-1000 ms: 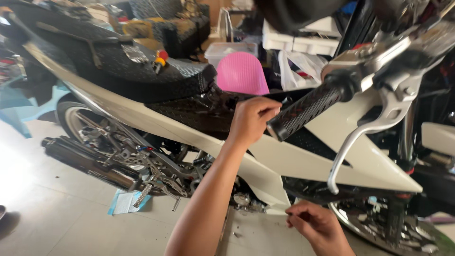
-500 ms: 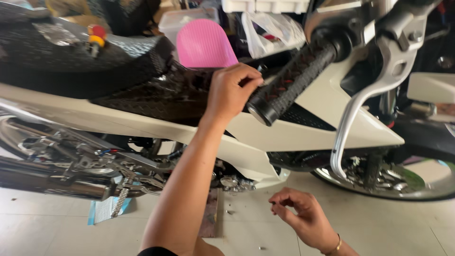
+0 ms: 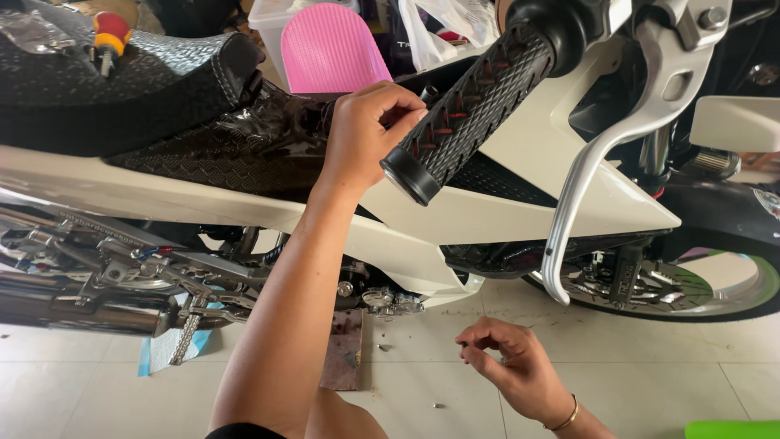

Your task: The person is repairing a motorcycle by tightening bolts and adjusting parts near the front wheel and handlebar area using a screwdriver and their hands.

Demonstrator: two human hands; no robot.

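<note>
Your left hand [image 3: 370, 130] has its fingertips pinched together at the black patterned bodywork [image 3: 244, 154] just beside the end of the handlebar grip [image 3: 471, 106]; whatever small piece it pinches is hidden behind the fingers. Your right hand [image 3: 516, 366] hovers low over the tiled floor [image 3: 666, 366], thumb and forefinger nipping a tiny dark part, likely kept ready there while the other hand works above. The grip and the silver brake lever [image 3: 593, 171] jut across your reach to the white fairing [image 3: 504, 219]. A pink ribbed piece [image 3: 329, 49] stands behind, a red-handled screwdriver [image 3: 106, 36] lies on the seat [image 3: 97, 89], and loose small parts are scattered on the floor below the engine
</note>
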